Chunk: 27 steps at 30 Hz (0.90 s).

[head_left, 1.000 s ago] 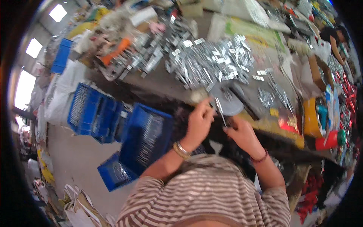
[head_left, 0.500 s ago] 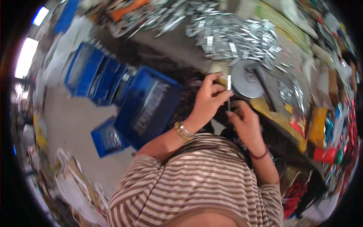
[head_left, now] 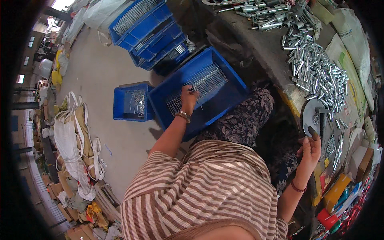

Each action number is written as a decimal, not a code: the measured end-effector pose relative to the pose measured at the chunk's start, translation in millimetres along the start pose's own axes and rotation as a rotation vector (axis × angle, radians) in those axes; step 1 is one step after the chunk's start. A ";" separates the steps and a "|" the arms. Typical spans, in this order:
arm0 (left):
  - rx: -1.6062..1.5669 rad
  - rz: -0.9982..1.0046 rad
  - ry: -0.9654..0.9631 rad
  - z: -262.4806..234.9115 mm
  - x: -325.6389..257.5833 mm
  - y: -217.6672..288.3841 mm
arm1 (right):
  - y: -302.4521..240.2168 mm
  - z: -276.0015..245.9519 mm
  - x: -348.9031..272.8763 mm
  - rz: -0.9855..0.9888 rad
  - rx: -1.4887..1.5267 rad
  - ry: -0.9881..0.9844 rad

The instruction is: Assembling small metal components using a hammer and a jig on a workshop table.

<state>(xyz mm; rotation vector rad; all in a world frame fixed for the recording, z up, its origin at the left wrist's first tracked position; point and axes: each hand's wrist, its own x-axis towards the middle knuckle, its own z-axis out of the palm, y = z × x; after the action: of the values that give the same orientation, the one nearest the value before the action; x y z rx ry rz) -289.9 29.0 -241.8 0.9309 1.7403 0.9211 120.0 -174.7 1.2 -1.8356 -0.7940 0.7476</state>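
Observation:
My left hand reaches down into a large blue bin, over a row of thin metal rods laid side by side. Its fingers are curled and closed; whatever they hold is hidden. On the right, my right hand hovers by the bench edge, beside a grey round disc with a dark bar across it. Thumb and dark-tipped forefinger are stretched and apart, the other fingers bent, and nothing shows between them.
Stacked blue bins with metal parts stand beyond the large one. A smaller blue bin of loose pieces sits on the floor at left. Short metal tubes are heaped on the bench. White sacks lie at far left.
My hands were together near the disc with a slim metal piece between them. The left has moved into the large bin; the right has drawn away to the right. The view has turned left.

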 end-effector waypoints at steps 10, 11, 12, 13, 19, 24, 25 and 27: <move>0.343 0.102 0.122 19.5 71.0 -36.9 | 13.6 -6.7 -6.0 0.010 -0.028 0.049; 0.346 0.108 0.121 13.2 73.6 -40.8 | 11.7 -5.5 -4.8 0.016 -0.011 0.031; 0.315 0.136 0.139 -4.1 79.7 -52.3 | 10.2 -2.7 -2.5 0.022 0.014 0.008; 0.284 0.165 0.135 -15.0 85.0 -57.3 | 8.9 1.9 0.3 0.050 0.027 -0.008; 0.283 0.450 0.154 2.4 59.3 -8.8 | 0.1 4.0 3.7 0.057 0.053 -0.028; 0.250 0.579 0.075 56.6 -18.7 143.2 | -4.4 9.6 0.3 -0.006 0.090 -0.054; 0.151 0.701 -0.038 79.5 -51.2 177.9 | -4.5 4.7 -1.8 -0.003 0.072 -0.087; 0.097 1.052 -0.269 114.7 -98.8 222.4 | -5.4 3.5 -6.0 -0.005 0.104 -0.065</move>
<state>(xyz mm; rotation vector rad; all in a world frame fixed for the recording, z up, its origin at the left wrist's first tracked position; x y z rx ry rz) -112.0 58.3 -42.1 2.0023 1.0017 1.2624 112.6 -175.9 5.9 -1.7230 -0.7860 0.8336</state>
